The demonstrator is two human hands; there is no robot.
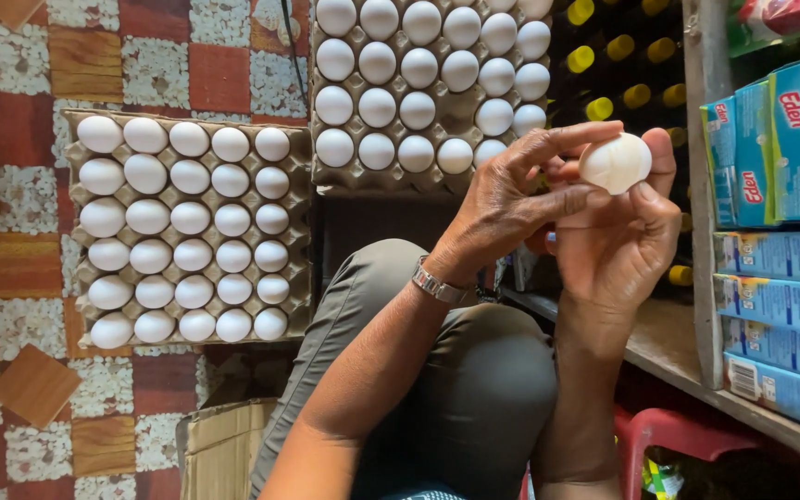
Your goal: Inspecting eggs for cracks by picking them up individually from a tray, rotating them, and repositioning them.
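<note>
Both my hands are raised at the right of the view around one white egg. My right hand grips the egg between thumb and fingertips. My left hand, with a metal wristwatch on the wrist, touches the egg with its fingertips from the left. Below my arms is my bent knee in olive trousers. Two cardboard trays full of white eggs lie beyond: one tray on the floor at the left, one tray at the top centre.
A wooden shelf at the right carries stacked blue cartons. Dark bottles with yellow caps stand behind it. A cardboard box and a red plastic stool sit low. The floor has red and white patterned tiles.
</note>
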